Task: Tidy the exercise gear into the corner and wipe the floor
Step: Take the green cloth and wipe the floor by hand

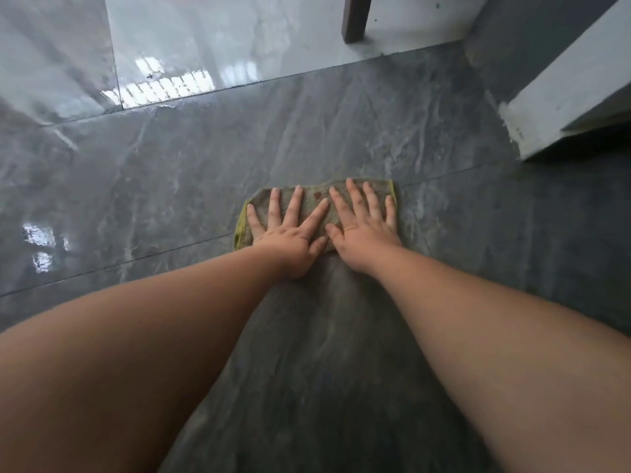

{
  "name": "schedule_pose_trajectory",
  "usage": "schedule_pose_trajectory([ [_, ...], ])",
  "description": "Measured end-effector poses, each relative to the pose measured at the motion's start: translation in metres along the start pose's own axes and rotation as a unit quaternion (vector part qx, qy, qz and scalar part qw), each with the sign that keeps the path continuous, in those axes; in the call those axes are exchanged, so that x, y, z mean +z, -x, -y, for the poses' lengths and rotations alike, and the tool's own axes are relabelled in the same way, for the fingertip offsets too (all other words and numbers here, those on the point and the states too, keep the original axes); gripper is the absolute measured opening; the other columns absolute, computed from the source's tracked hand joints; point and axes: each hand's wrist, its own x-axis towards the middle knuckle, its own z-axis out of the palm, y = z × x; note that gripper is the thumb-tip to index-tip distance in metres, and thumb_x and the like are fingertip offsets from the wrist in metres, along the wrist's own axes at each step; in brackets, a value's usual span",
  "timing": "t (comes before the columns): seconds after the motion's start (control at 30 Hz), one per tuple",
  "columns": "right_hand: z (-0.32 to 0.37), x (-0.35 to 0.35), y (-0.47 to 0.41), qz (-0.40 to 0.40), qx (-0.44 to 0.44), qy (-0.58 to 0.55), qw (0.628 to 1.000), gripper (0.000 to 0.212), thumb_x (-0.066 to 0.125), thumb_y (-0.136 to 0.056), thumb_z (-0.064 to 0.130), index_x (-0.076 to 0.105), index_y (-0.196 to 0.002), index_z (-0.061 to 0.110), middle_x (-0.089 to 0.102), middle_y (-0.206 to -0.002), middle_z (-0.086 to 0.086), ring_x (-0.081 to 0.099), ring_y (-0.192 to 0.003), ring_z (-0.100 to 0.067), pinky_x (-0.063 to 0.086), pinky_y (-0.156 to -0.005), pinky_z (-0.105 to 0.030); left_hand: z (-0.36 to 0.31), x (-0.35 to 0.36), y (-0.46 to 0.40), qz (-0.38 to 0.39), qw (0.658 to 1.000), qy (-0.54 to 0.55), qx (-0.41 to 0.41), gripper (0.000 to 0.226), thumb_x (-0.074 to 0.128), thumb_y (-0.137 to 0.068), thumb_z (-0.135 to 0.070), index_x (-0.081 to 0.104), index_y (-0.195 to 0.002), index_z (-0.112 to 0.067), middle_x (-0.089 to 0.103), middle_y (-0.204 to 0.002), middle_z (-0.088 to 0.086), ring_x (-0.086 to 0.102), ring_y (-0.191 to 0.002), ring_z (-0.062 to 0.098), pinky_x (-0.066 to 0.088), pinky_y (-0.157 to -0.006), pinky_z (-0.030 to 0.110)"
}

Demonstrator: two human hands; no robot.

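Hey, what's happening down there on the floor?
A person is wiping the floor by hand. Both the left hand and the right hand lie flat, fingers spread, pressing a dirty greyish cloth with a yellow edge onto the dark grey tiles. A dark furniture leg stands on the paler, shiny tiles beyond. No exercise gear is in view.

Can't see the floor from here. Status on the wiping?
Both hands flat, fingers spread: left hand, right hand pressing on cloth. Cloth flat on dark tile floor. Ahead: furniture leg; white wall base at right.
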Motion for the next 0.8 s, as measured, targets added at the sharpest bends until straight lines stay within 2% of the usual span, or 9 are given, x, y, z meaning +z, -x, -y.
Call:
schedule_pose_trajectory([
  [0.13, 0.001, -0.003, -0.018, -0.001, 0.01, 0.008, 1.0, 0.066, 0.024, -0.098, 0.056, -0.007, -0.154, 0.043, -0.02, -0.163, 0.011, -0.02, -0.15, -0.017, -0.016, -0.118, -0.051, 0.004, -0.01, -0.017, 0.013, 1.0, 0.009, -0.011, 0.064, 0.023, -0.095, -0.067, -0.013, -0.147, -0.057, -0.03, -0.161, -0.006, -0.034, -0.144, 0.032, -0.02, -0.107, 0.07],
  [0.33, 0.005, 0.002, -0.004, -0.008, 0.015, 0.01, 1.0, 0.065, 0.024, -0.1, 0.055, -0.007, -0.155, 0.041, -0.019, -0.164, 0.009, -0.02, -0.15, -0.018, -0.015, -0.118, -0.051, 0.004, 0.003, 0.001, -0.029, 1.0, 0.01, 0.001, 0.062, 0.02, -0.097, -0.063, -0.011, -0.15, -0.051, -0.026, -0.162, -0.006, -0.032, -0.145, 0.031, -0.02, -0.108, 0.069],
  [0.63, 0.034, 0.068, 0.195, 0.104, -0.027, 0.026, 0.994, 0.073, 0.027, -0.099, 0.056, -0.018, -0.153, 0.037, -0.029, -0.161, 0.004, -0.027, -0.148, -0.022, -0.019, -0.116, -0.053, 0.0, 0.088, 0.195, 0.11, 0.994, 0.004, 0.028, 0.065, 0.021, -0.1, -0.057, -0.02, -0.15, -0.046, -0.036, -0.158, -0.001, -0.039, -0.141, 0.032, -0.024, -0.107, 0.067],
  [0.7, 0.057, 0.082, 0.231, 0.13, -0.045, 0.024, 0.99, 0.075, 0.029, -0.098, 0.055, -0.018, -0.153, 0.036, -0.029, -0.161, 0.002, -0.028, -0.147, -0.024, -0.018, -0.116, -0.055, 0.014, 0.107, 0.237, 0.117, 0.993, 0.002, 0.014, 0.065, 0.019, -0.099, -0.06, -0.02, -0.149, -0.047, -0.035, -0.159, -0.001, -0.038, -0.142, 0.031, -0.024, -0.107, 0.066],
  [0.8, 0.091, 0.105, 0.272, 0.141, -0.068, 0.027, 0.987, 0.077, 0.029, -0.097, 0.057, -0.019, -0.153, 0.035, -0.03, -0.161, 0.001, -0.03, -0.146, -0.025, -0.019, -0.115, -0.056, 0.04, 0.135, 0.287, 0.084, 0.996, 0.014, -0.009, 0.065, 0.013, -0.096, -0.067, -0.018, -0.149, -0.048, -0.031, -0.16, -0.003, -0.036, -0.143, 0.03, -0.024, -0.108, 0.065],
])
